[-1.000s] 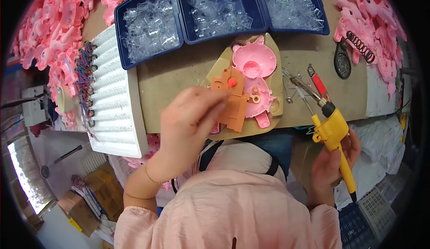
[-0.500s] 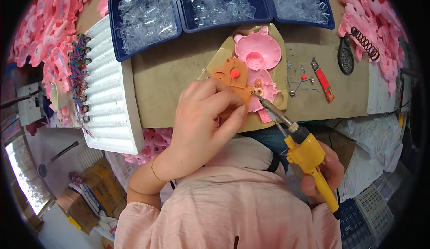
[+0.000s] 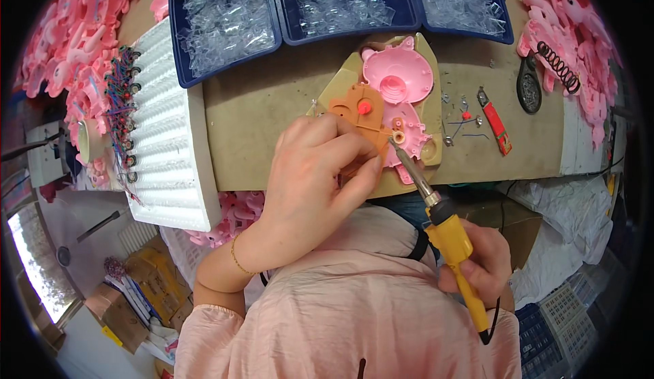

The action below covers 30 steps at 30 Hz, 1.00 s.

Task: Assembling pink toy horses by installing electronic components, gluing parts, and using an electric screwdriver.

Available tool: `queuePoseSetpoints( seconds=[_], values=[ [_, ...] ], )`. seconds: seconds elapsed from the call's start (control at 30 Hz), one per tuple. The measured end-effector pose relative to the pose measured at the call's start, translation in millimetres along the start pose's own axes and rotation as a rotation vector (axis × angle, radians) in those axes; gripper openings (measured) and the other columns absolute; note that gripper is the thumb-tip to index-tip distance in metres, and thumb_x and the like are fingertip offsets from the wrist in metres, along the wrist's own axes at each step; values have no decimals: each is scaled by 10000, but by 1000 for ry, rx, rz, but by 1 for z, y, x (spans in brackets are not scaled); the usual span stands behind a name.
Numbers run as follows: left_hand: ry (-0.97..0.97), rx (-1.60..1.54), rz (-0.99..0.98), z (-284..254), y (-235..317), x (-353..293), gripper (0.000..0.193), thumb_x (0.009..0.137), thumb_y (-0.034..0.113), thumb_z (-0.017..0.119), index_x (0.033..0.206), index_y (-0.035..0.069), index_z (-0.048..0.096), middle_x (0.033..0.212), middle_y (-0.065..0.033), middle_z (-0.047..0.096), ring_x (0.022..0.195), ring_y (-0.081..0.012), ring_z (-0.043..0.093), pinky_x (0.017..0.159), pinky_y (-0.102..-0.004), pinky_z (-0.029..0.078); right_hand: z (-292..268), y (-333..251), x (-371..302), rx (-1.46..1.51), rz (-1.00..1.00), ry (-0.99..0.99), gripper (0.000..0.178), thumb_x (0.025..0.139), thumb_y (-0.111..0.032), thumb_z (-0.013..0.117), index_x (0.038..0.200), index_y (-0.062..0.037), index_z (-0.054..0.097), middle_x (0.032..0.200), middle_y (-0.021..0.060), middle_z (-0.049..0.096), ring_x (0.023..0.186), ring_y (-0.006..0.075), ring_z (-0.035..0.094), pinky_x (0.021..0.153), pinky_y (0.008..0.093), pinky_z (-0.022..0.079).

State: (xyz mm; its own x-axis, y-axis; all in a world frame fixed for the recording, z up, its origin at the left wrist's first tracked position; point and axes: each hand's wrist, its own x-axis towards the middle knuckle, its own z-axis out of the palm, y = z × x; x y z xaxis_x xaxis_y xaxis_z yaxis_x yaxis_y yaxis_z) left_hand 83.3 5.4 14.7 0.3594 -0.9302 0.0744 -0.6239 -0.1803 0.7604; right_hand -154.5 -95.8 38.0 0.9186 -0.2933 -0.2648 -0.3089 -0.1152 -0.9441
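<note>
In my right hand [image 3: 485, 260] is a yellow soldering iron [image 3: 451, 239], gripped round its body. Its metal tip reaches up and left to a small ring-shaped part on a pink molded plastic shell [image 3: 409, 116]. An orange-brown flat plastic piece [image 3: 354, 103] with a red knob lies over the shell's left side. My left hand [image 3: 317, 168] rests over the lower edge of that piece, thumb and fingers drawn together; whatever they pinch is hidden. Beneath everything sits a tan shaped holder [image 3: 430, 58].
Blue bins [image 3: 279, 35] of clear plastic pieces stand at the back. A white ridged foam tray [image 3: 170, 140] with wired parts is at left. To the right lie a red cutter knife [image 3: 496, 127], wire bits and a coiled-spring iron stand [image 3: 528, 89]. Pink shells pile on both sides.
My right hand and the soldering iron have shifted left and slightly down, and the iron's body has turned. The tip stays by the ring-shaped part. My left hand has barely moved.
</note>
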Motion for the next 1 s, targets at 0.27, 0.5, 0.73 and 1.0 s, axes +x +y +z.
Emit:
queuePoseSetpoints(
  seconds=[0.27, 0.5, 0.73, 1.0],
  values=[
    [-53, 36, -26, 2, 6, 8, 47, 730, 109, 634, 728, 66, 613, 738, -30, 537, 706, -195, 455, 661, -300, 353, 0, 31, -19, -378, -406, 319, 540, 726, -147, 698, 1181, 14, 455, 978, 211, 608, 719, 299, 628, 579, 353, 480],
    [-32, 56, 4, -6, 8, 3, 92, 724, 149, 632, 742, 65, 601, 733, -68, 534, 739, -251, 514, 671, -363, 393, -1, 31, -16, -25, -459, 799, 474, 807, -169, 600, 1208, 9, 419, 1180, 178, 499, 1036, 236, 543, 870, 356, 457],
    [-46, 3, -94, -17, 9, -3, 93, 771, 102, 608, 829, 30, 613, 811, -93, 572, 781, -269, 532, 715, -364, 413, -125, 5, -35, -184, -173, 1326, 385, 800, -93, 561, 1163, 13, 493, 1069, 136, 571, 942, 185, 561, 727, 273, 460],
    [171, -242, -299, -50, -30, -7, 173, 835, 94, 599, 965, -16, 622, 889, -99, 644, 774, -137, 611, 660, -254, 466, -155, 84, -10, 14, -145, 1329, 272, 892, -118, 541, 1139, -13, 499, 1006, 59, 579, 783, 97, 565, 685, 224, 465]
  ],
)
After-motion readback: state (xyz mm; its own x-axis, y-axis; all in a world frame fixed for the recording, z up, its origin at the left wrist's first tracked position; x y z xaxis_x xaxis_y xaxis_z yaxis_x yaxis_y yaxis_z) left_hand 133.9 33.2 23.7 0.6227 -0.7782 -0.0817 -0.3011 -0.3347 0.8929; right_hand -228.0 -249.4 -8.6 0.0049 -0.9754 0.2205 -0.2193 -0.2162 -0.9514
